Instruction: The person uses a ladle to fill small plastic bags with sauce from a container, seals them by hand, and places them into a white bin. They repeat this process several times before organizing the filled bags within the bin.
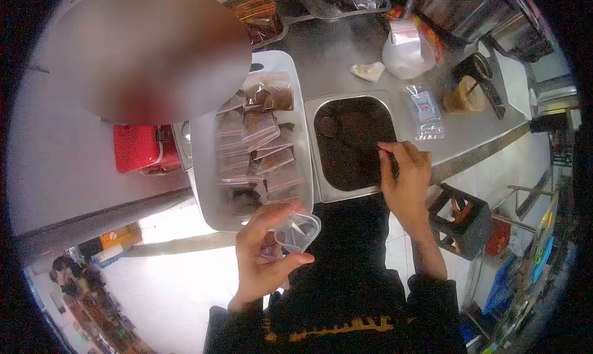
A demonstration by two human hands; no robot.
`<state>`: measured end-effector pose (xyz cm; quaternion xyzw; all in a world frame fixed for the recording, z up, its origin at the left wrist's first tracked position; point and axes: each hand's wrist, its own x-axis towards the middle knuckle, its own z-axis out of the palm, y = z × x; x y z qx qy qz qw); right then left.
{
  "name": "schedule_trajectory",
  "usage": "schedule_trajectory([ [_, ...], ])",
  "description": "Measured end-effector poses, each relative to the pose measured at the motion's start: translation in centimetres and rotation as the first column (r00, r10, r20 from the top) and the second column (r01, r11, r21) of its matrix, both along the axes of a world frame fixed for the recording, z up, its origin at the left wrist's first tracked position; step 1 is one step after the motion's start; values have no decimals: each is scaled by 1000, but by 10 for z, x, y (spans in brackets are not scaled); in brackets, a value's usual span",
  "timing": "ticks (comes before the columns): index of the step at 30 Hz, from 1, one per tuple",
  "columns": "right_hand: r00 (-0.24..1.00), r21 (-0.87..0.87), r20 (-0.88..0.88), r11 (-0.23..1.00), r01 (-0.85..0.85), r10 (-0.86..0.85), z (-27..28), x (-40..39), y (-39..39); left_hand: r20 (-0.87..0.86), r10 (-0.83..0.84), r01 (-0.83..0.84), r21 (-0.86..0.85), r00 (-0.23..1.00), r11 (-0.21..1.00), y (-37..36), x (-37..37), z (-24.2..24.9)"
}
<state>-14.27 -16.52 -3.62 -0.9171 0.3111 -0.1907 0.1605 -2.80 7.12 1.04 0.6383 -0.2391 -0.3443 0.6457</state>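
Observation:
My left hand (pixel 267 255) is wrapped round a small clear plastic container (pixel 301 230), its rounded rim facing up and to the right. What lies inside it is hard to make out. My right hand (pixel 406 178) is over the right edge of a metal pan (pixel 349 196) of dark brown contents (pixel 352 141). Its thumb and forefinger are pinched together; whatever is between them is too small to name. Left of the pan stands a white plastic tub (pixel 201 196) holding several small zip bags (pixel 259 128) of brown stuff.
On the steel counter (pixel 333 51) are a clear packet (pixel 424 112), a white bag (pixel 407 54), a crumpled pale piece (pixel 367 71) and a tan cup (pixel 464 96). A red item (pixel 137 149) sits left of the tub. A black crate-like stool (pixel 460 221) stands lower right.

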Motion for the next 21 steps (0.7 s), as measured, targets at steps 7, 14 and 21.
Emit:
schedule_trajectory([
  [7, 962, 176, 263, 984, 25, -72, -1, -21, -10, 61, 46, -40, -105, 997, 994, -9, 5, -10],
  [14, 960, 299, 249, 953, 49, -128, 10, -39, -11, 72, 116, -107, -121, 991, 987, -32, 12, 12],
  [21, 920, 324, 331, 941, 100, -212, 100, -50, -20, 325, 105, -95, -47, 940, 994, -77, 18, 17],
])
